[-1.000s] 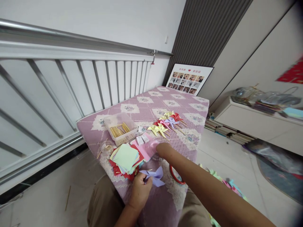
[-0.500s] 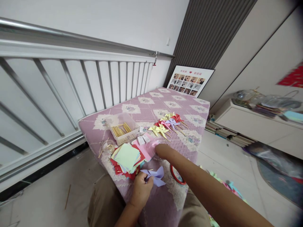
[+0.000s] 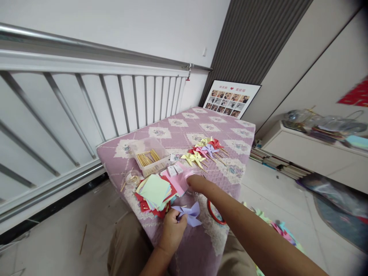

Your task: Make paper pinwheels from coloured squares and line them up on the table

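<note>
Between the thumb and fingers of my left hand [image 3: 173, 227] is a lavender paper pinwheel [image 3: 192, 214], its blades facing right. My right hand [image 3: 196, 183] reaches across to a pink packet [image 3: 180, 183] and is bent down at the wrist; its fingers are hidden, so their grip cannot be made out. Left of the hands lies a stack of square paper sheets [image 3: 155, 189], pale green on top with red ones beneath. A red ring-shaped roll [image 3: 216, 213] rests under my right forearm.
Finished pinwheels [image 3: 207, 149] on sticks lie farther back. A clear plastic box [image 3: 149, 168] holds yellow sticks, beside a small clear cup [image 3: 132, 178]. A white radiator [image 3: 120, 99] runs along the left. More coloured pinwheels [image 3: 283, 230] are on the floor at right.
My left hand keeps the pinwheel in nearly the same place. My right hand has shifted only slightly at the pink packet. The whole view has moved a little.
</note>
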Demonstrator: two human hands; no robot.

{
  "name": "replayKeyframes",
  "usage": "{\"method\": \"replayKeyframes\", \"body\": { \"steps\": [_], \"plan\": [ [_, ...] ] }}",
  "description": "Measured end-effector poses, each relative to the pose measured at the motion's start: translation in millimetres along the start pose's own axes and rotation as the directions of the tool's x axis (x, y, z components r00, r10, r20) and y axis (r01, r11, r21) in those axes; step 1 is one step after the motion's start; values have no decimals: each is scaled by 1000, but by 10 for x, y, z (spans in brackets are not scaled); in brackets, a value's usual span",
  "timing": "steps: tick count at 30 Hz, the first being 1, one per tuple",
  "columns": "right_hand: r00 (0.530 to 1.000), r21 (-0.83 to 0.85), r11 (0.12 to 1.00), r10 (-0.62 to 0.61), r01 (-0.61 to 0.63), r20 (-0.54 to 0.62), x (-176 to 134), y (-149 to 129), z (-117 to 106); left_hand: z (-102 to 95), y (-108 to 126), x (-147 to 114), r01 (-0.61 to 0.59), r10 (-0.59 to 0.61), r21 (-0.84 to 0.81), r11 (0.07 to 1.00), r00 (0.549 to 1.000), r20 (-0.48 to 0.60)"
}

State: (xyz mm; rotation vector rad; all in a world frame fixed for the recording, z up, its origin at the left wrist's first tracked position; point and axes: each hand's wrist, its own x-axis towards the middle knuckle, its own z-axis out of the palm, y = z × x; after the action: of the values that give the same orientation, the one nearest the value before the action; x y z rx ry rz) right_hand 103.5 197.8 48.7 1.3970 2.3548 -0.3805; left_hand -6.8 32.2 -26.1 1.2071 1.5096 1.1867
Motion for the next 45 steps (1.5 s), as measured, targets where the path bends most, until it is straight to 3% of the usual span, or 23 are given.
{"method": "replayKeyframes", "body": {
  "steps": [9,17,45],
  "plan": [
    [989,169,984,72,-50,-128,219,-35,5,16,-37,15,-5,5,43,999,1000,-11],
    [989,243,969,78,-45,-128,360,-59,95,-4,-2,10,-9,9,-20,1000,1000,5],
    [1000,43,999,10,-9,-25,318,-49,7,4,-9,3,-20,20,-25,999,1000,-12]
  ]
}}
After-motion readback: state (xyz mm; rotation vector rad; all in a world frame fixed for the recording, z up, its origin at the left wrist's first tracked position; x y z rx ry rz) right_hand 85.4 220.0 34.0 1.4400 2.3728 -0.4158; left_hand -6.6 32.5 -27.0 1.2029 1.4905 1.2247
